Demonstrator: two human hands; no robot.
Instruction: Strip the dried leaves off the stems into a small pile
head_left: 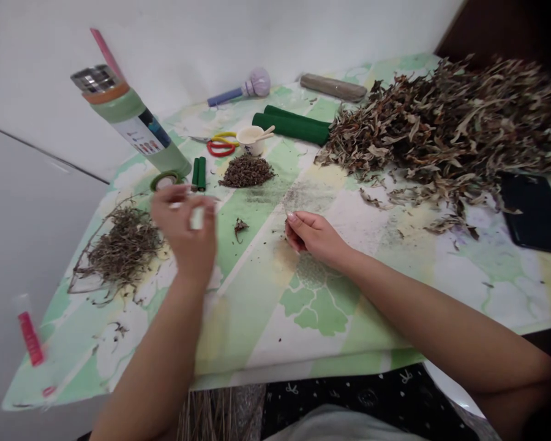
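Observation:
My left hand [186, 236] is raised beside the pile of dry stems [123, 245], slightly blurred, its fingers bent and a gap showing between them and the thumb. I see nothing clear in it. My right hand [314, 237] rests low over the middle of the table with its fingers curled closed; what they hold is hidden. Between the hands lies a small dried leaf cluster [240, 228]. Beyond it sits a mound of dark crumbled leaf [247, 170]. A large heap of dried leaves [441, 122] spreads across the right side.
A green thermos bottle [142, 125] stands at the left, with green rolls [199, 174] near its base. Scissors [223, 146], a small white cup [250, 139] and larger green rolls [294, 127] lie behind. A phone [537, 211] is at the right, a pink tube [30, 337] at the left edge.

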